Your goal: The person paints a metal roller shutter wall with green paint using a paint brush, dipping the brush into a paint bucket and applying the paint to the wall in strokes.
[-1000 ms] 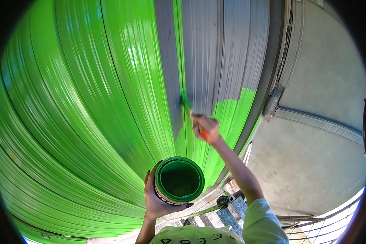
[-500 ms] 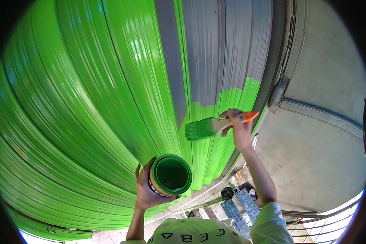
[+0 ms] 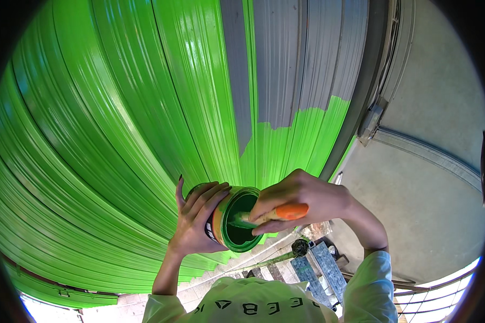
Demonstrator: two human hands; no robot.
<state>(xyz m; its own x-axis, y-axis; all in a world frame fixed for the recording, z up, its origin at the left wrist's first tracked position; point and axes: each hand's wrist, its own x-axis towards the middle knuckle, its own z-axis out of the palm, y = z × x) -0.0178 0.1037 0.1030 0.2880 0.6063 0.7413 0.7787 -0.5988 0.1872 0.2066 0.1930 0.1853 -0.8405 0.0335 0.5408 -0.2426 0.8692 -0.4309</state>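
Observation:
My left hand [image 3: 200, 218] is wrapped round an open paint can [image 3: 216, 219] with an orange and dark label, tilted toward the right. Green paint [image 3: 244, 203] shows inside it. My right hand [image 3: 307, 200] grips a paintbrush [image 3: 290, 211] with a pale handle and an orange end. The brush head dips into the can, where its bristles are mostly hidden by the rim and my fingers. Ahead stands a ribbed metal shutter [image 3: 194, 97], mostly bright green, with a bare grey part [image 3: 277, 64] at the upper right. The lower edge of that grey is uneven.
A dark frame post [image 3: 373, 70] runs along the shutter's right side, beside a plain grey wall [image 3: 431, 102]. Below lie blue-grey planks [image 3: 328, 269], a round dark object [image 3: 300, 247] and paving. Metal railings [image 3: 431, 304] stand at the lower right.
My right hand has brought the paintbrush from the shutter down and left into the can. My left hand has tilted the can toward it. The view has shifted slightly.

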